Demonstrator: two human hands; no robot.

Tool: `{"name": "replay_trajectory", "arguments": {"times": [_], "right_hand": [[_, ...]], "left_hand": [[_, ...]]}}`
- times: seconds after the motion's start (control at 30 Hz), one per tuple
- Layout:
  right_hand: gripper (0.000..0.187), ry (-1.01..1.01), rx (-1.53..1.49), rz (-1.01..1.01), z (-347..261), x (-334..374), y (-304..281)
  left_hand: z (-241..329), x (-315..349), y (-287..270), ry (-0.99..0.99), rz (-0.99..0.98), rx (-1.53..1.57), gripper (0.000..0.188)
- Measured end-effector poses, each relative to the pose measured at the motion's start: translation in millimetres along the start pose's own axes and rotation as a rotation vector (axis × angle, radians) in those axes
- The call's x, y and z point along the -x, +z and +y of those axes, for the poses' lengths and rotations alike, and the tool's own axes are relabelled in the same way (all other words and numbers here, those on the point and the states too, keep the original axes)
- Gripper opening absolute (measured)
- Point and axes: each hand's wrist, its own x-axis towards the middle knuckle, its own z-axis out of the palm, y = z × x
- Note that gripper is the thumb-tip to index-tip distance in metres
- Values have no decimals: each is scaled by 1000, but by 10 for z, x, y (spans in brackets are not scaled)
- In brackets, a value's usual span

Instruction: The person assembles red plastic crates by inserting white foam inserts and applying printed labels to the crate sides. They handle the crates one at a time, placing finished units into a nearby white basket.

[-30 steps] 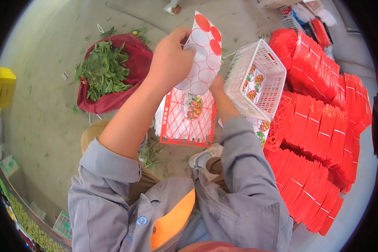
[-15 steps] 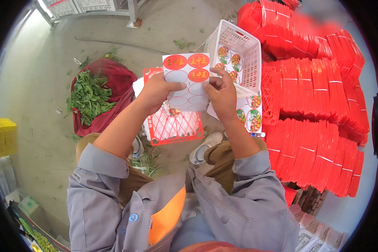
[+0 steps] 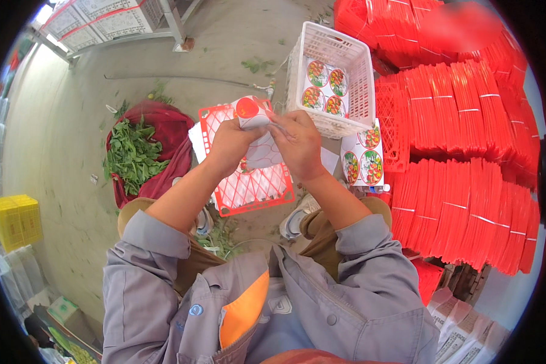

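Observation:
Between my two hands a white sheet of oval stickers [image 3: 247, 108] is held up, bent over so that a red oval shows at its top. My left hand [image 3: 229, 145] grips its left side, thumb across the front. The fingers of my right hand [image 3: 300, 145] are pinched at its right edge, close to the left fingertips. Part of the sheet hangs below the hands. Beneath it lies a red lattice plastic basket [image 3: 223, 209] with white material showing through, and a picture sticker partly hidden by the sheet.
A white crate [image 3: 370, 85] holding round food-picture stickers stands ahead right, with more sticker sheets [image 3: 363, 159] beside it. Bundled red mesh baskets [image 3: 455, 194] are stacked at right. Leafy greens [image 3: 133, 151] lie on dark red cloth [image 3: 179, 130] at left. A yellow crate [image 3: 17, 221] stands far left.
The sticker sheet has gone from flat and facing me to bent over. My right hand has shifted left and down, its fingers now pinched at the sheet's edge.

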Motion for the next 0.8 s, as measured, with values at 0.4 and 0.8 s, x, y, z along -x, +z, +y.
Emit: {"name": "replay_trajectory", "arguments": {"times": [0.4,0.8], "right_hand": [[18,15,-69,-43,81,49,-66],[23,1005,-927,-242,94,3,-89]], "left_hand": [[-4,33,-47,239,-78,-373,26],[96,19,-286,7,-27,-171,38]]}}
